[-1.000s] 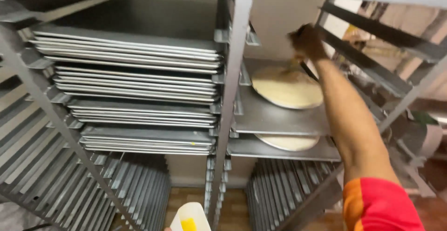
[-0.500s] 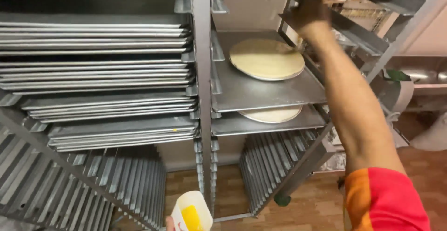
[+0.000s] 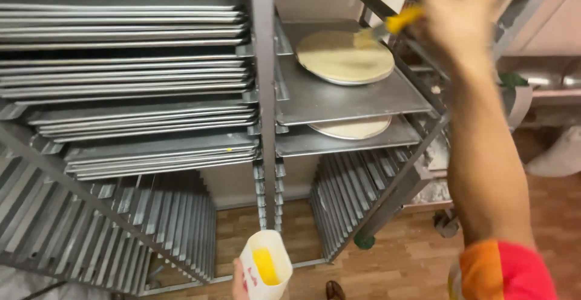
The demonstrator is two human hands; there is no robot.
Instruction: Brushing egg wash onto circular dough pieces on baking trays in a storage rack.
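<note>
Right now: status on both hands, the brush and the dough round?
Right hand grips yellow-handled brush, bristles at dough round on upper tray. Left hand holds white cup of yellow liquid. Nothing blocking the dough round.

Two tall metal racks (image 3: 264, 94) stand side by side on a wood-plank floor (image 3: 417, 257) in a commercial kitchen. The left rack carries close stacks of flat metal sheet trays (image 3: 127, 76); its lower runners (image 3: 121, 227) stand bare. A pale wall (image 3: 242, 182) shows behind the racks. At right, a steel surface (image 3: 544, 82) catches warm indoor light.
</note>
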